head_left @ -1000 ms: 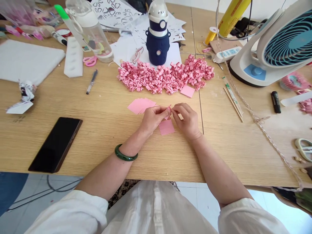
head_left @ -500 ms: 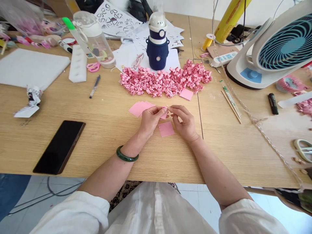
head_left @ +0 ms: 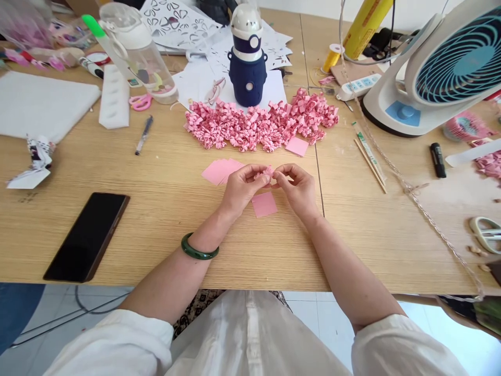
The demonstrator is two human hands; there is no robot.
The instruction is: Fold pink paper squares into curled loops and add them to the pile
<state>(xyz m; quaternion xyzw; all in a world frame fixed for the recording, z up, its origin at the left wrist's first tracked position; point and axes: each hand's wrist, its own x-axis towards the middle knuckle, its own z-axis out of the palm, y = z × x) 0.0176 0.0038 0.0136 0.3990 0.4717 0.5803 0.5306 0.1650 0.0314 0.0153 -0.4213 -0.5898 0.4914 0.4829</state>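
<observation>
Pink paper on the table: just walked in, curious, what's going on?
The person's left hand pinches a small pink paper piece, with the right hand at its edge. A flat pink square lies between the hands, and fanned squares lie beside the left hand. Farther back is a heap of curled pink pieces.

Has brought thumb and forefinger of the right hand closer together at the edge of the small pink paper piece, after a looser spread half a second ago, and now shows more curled, frilly folds above the thumb of the left hand.
</observation>
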